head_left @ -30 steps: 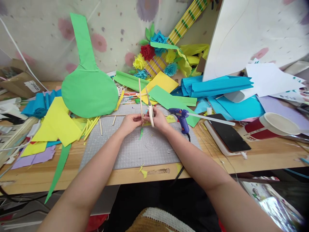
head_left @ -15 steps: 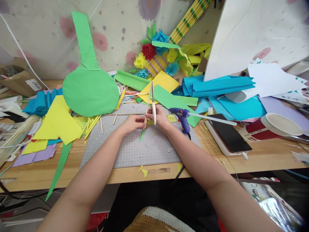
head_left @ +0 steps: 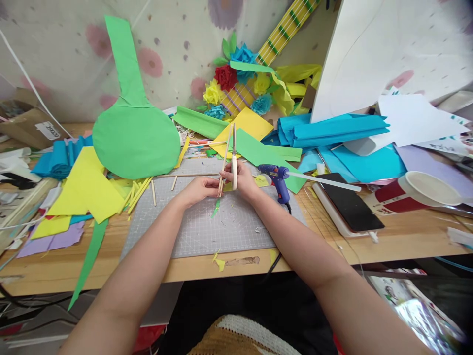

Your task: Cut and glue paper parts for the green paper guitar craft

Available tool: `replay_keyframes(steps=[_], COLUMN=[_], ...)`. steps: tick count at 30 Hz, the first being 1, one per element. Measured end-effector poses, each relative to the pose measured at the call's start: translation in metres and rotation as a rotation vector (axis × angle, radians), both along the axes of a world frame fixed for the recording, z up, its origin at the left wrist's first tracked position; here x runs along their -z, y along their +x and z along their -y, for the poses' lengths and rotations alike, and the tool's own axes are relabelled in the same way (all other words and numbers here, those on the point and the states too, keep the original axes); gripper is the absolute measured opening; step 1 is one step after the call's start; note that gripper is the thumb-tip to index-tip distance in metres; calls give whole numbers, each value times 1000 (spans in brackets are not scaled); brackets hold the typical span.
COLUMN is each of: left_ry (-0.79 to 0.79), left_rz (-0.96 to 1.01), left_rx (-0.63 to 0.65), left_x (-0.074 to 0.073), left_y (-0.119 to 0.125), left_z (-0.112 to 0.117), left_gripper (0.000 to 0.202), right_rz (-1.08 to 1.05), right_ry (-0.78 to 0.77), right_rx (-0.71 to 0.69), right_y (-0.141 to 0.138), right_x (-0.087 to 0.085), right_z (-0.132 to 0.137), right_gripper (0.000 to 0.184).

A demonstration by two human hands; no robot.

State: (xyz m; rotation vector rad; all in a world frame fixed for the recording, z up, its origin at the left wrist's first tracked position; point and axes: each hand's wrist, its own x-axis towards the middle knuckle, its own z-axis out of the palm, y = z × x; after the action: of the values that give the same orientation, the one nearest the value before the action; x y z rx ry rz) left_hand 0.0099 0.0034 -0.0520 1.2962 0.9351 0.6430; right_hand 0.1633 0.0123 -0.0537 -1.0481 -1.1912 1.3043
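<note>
Over the grey cutting mat (head_left: 236, 236), my left hand (head_left: 202, 190) is closed on thin wooden sticks (head_left: 224, 160) that stand slanted upward. My right hand (head_left: 244, 180) grips a pair of white-handled scissors (head_left: 234, 165), blades pointing up and away beside the sticks. Its fingertips also reach the sticks. Whether the blades are apart is too small to tell. A long stick (head_left: 190, 174) lies behind my left hand, and a short cut stick (head_left: 174, 183) rests on the mat to its left. A green paper scrap (head_left: 216, 208) lies just below my hands.
A purple glue gun (head_left: 278, 180) with a glue stick lies right of my right hand. Farther right are a phone (head_left: 349, 202) and a paper cup (head_left: 414, 195). A green guitar-shaped cutout (head_left: 136, 140) leans at the back left. Yellow paper (head_left: 83, 182) lies below it.
The view has shifted very slightly. Both hands keep their hold on the sticks and scissors, with almost no movement.
</note>
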Motion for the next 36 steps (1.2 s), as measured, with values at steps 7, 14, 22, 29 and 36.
replay_keyframes(steps=[7, 14, 22, 29, 36], left_ry=[-32, -41, -32, -100, -239], left_rz=[3, -2, 147, 425, 601], left_rx=[-11, -12, -194, -345, -426], left_x=[-2, -3, 0, -9, -15], left_y=[1, 2, 3, 4, -1], left_z=[0, 0, -1, 3, 5], left_gripper=[28, 27, 30, 21, 11], right_rz=[-46, -3, -17, 319, 815], right_ry=[17, 50, 1, 128, 475], right_rx=[6, 44, -8, 34, -28], right_y=[-1, 1, 2, 7, 17], right_x=[3, 2, 5, 1, -9], right_z=[-1, -4, -3, 3, 11], right_gripper=[44, 41, 45, 36, 38])
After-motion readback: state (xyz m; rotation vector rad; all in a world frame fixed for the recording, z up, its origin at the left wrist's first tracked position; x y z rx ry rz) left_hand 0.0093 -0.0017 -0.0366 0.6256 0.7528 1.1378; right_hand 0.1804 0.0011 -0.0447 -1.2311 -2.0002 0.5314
